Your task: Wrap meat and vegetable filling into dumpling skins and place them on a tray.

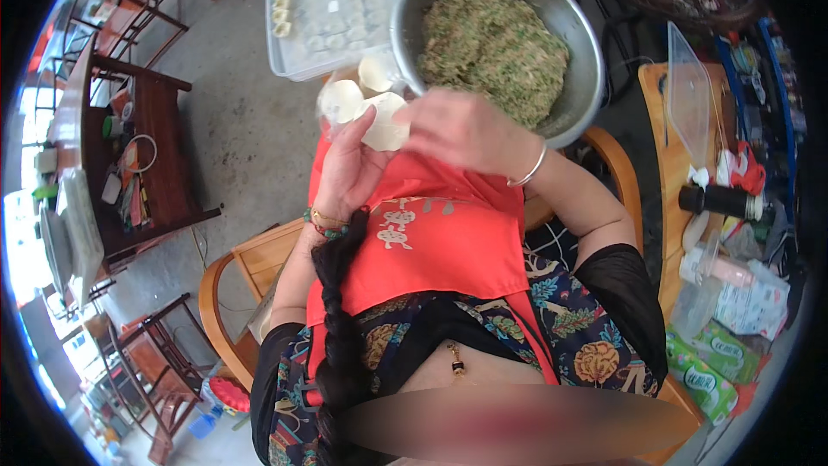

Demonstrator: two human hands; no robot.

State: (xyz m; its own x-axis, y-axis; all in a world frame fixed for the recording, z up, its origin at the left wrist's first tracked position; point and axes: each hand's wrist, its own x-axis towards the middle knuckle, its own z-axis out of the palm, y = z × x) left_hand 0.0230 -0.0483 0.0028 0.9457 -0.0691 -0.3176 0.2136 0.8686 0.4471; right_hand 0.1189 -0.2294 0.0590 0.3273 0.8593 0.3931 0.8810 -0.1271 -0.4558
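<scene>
My left hand (356,165) holds a round dough wrapper (386,122) between thumb and fingers. My right hand (462,129), blurred, is at the wrapper's right edge; its fingertips and whatever they may hold cannot be made out. More wrappers (341,101) lie in a clear plastic bag just beyond my left hand. Past my right hand stands a large steel bowl (588,71) with green-flecked minced filling (495,52). Left of the bowl is a translucent plastic tray (278,61), where a row of small folded dumplings (281,0) lines the left side.
A wooden armchair (213,310) surrounds me. On the right, a wooden bench (653,116) bears a clear lid (689,94) and a black bottle (721,200). A wicker basket (698,3) stands at the upper right, and a dark wooden table (162,155) at the left.
</scene>
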